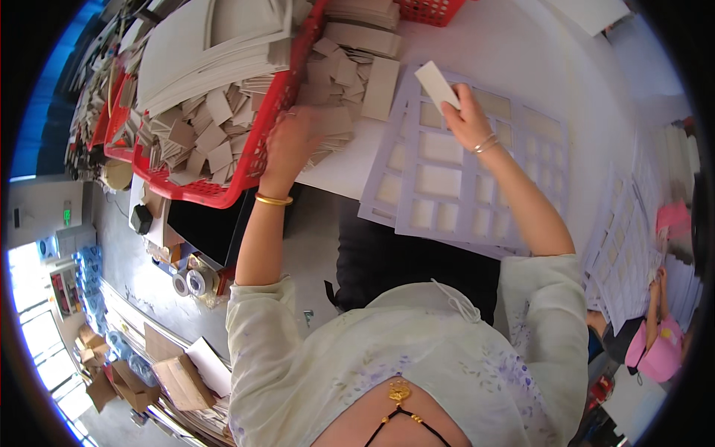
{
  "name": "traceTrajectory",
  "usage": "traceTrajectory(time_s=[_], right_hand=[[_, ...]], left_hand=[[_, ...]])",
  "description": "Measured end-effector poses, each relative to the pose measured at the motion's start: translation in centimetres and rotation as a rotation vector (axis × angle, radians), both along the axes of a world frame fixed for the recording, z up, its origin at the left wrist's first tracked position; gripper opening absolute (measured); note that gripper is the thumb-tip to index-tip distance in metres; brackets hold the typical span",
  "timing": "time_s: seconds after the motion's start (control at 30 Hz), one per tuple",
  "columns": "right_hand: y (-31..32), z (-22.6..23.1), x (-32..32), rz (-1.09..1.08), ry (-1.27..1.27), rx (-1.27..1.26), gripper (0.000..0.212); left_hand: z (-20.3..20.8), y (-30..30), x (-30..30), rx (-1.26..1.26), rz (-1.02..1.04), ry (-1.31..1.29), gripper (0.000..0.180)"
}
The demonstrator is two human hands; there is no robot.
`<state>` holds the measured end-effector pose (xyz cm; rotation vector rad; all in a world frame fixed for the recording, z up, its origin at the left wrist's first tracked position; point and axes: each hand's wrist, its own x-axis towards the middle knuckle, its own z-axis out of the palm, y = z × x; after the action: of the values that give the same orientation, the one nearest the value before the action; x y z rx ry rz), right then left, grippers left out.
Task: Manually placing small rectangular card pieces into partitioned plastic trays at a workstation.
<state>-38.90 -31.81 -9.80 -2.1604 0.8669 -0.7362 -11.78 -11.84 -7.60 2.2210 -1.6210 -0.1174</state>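
My right hand is closed on a pale rectangular card strip, held tilted above the sheets. Beneath it lie several overlapping white sheets with rectangular cut-out windows. My left hand is smeared by motion beside the wall of a red plastic basket. Its fingers reach toward small grey cardboard pieces on the table, and whether it grips one is unclear. More loose cardboard pieces fill the basket, with larger grey boards stacked on top.
Heaped cardboard pieces and a larger grey card lie on the white table right of the basket. Another red basket stands at the far edge. At right, another person in pink is near more windowed sheets.
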Motion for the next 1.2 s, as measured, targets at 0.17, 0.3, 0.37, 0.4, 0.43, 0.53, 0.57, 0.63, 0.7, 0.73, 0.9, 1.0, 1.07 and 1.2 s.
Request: traceTrajectory(time_s=[0.17, 0.3, 0.37, 0.4, 0.43, 0.53, 0.57, 0.63, 0.7, 0.73, 0.9, 1.0, 1.07, 1.2], right_hand=[[0.7, 0.0, -8.3, -0.115, 0.029, 0.230, 0.023], [2.0, 0.4, -11.5, -0.171, -0.086, 0.290, 0.023], [2.5, 0.7, -12.1, -0.200, -0.128, 0.301, 0.024], [2.7, 1.0, -12.2, -0.181, -0.120, 0.314, 0.024], [2.8, 1.2, -12.3, -0.162, -0.112, 0.327, 0.025], [3.2, 1.7, -12.3, -0.145, -0.159, 0.338, 0.026], [3.2, 1.9, -12.3, -0.136, -0.169, 0.343, 0.026], [3.1, 2.1, -12.5, -0.129, -0.172, 0.324, 0.025], [3.1, 2.3, -12.7, -0.123, -0.168, 0.293, 0.025], [3.1, 2.2, -12.7, -0.147, -0.154, 0.248, 0.026], [3.4, 1.1, -10.9, -0.115, -0.168, 0.338, 0.022], [3.3, 0.5, -9.6, -0.095, -0.091, 0.476, 0.020], [3.3, 0.3, -8.7, -0.093, -0.040, 0.547, 0.019], [3.0, -0.4, -6.9, -0.062, 0.022, 0.573, 0.019]], left_hand=[[1.1, 0.1, -1.9, -0.192, -0.108, -0.111, 0.041], [1.4, -0.4, -5.9, -0.232, -0.189, 0.169, 0.038], [1.0, -0.7, -9.0, -0.245, -0.441, 0.226, 0.038], [0.8, -0.7, -10.6, -0.205, -0.483, 0.267, 0.038], [0.6, -0.7, -12.1, -0.166, -0.525, 0.306, 0.037], [-0.1, -1.0, -15.3, -0.114, -0.505, 0.314, 0.036], [-0.2, -1.1, -15.8, -0.093, -0.483, 0.296, 0.036], [-0.6, -1.4, -16.4, -0.092, -0.504, 0.284, 0.035], [-0.9, -1.5, -16.7, -0.055, -0.495, 0.205, 0.036], [-1.0, -1.6, -16.7, -0.054, -0.494, 0.202, 0.036], [-1.3, -1.4, -16.8, -0.044, -0.469, 0.300, 0.037], [-1.2, -0.5, -16.9, -0.082, -0.388, 0.289, 0.035], [-1.2, 0.2, -16.7, -0.078, -0.380, 0.223, 0.033], [-1.7, 1.1, -16.5, -0.119, -0.479, 0.142, 0.029]])
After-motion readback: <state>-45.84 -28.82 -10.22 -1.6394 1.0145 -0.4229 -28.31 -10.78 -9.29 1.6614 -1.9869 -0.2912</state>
